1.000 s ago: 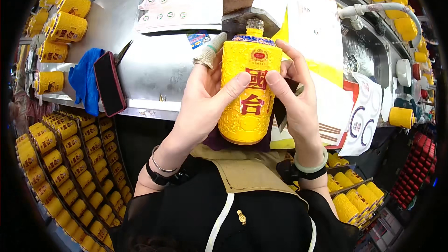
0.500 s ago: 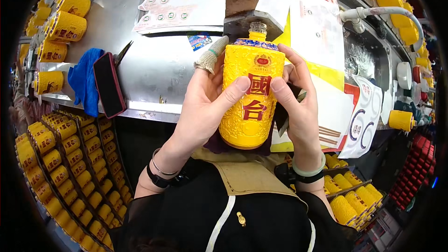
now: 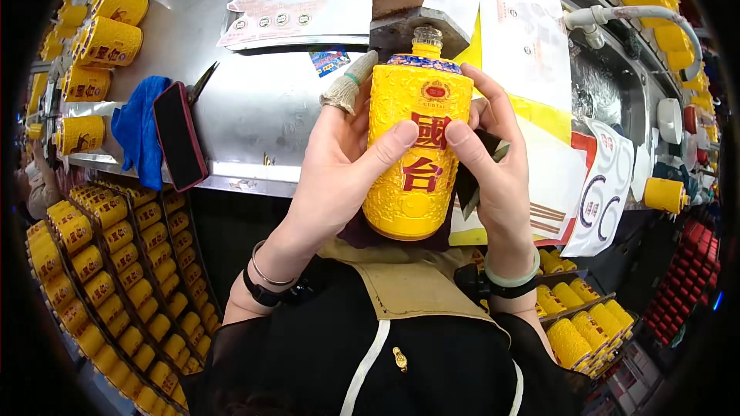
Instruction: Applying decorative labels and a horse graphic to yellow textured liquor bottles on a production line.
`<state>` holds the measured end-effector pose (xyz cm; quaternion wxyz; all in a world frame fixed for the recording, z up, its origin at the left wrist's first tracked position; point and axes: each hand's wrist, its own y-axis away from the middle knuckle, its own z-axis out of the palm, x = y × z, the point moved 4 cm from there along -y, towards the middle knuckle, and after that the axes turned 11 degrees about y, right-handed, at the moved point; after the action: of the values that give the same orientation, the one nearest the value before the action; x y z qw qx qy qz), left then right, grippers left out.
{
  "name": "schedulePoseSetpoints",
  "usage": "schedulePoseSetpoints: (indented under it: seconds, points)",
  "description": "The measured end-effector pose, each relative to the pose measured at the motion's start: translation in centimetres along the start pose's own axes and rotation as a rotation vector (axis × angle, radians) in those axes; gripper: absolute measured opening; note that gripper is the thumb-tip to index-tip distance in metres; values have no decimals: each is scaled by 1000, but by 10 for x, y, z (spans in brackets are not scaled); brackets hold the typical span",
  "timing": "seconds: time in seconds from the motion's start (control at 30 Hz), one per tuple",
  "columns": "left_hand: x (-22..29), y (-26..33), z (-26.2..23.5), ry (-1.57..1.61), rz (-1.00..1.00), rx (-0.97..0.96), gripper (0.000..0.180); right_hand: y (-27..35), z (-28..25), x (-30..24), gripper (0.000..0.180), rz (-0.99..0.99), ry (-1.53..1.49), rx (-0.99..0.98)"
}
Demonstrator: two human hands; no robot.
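Between my hands is a yellow embossed bottle (image 3: 416, 200) with red characters, a blue patterned shoulder band and a clear, uncapped neck. Its neck points away from me. My left hand (image 3: 339, 150) grips its left side, thumb across the front; one finger wears a knitted finger cover (image 3: 349, 85). On the opposite side my right hand (image 3: 493, 146) holds it, thumb pressed on the characters and fingers behind. A dark flat piece (image 3: 472, 177) shows by my right palm; whether I hold it cannot be told. Just beyond the neck stands a brown metal block (image 3: 420, 27).
Label sheets (image 3: 301, 0) lie on the steel bench (image 3: 254, 100). At left are a phone (image 3: 179, 139), a blue cloth (image 3: 141, 131) and a dark pointed tool (image 3: 203, 81). Curved stickers (image 3: 597, 192), a sink and a grey pipe (image 3: 640, 12) are right. Crates of yellow bottles (image 3: 116, 262) flank me below.
The bottle has shifted slightly away from me, its neck nearer the metal block. Both hands keep nearly the same hold on it.
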<state>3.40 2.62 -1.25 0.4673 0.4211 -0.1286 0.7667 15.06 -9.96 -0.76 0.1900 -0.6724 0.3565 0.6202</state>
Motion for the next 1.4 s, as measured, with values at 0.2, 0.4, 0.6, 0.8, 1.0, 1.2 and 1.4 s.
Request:
schedulePoseSetpoints:
  seconds: [0.2,0.4,0.6,0.8,1.0,1.2,1.4]
  points:
    - [1,1,3,1,-8,5,74,1,1,0,69,-11,3,4]
    - [1,1,3,-12,-5,1,73,1,0,-1,70,-9,11,13]
    - [0,1,2,-12,13,-6,73,1,0,0,70,-7,8,14]
    - [1,1,3,-14,-3,2,72,1,0,0,70,-16,16,13]
    - [1,1,3,-21,3,-1,72,0,-1,-1,69,-12,23,11]
    - [0,1,3,-7,7,3,71,0,-1,-1,70,-11,23,5]
    - [1,1,5,-1,5,5,71,0,-2,2,71,-14,22,-2]
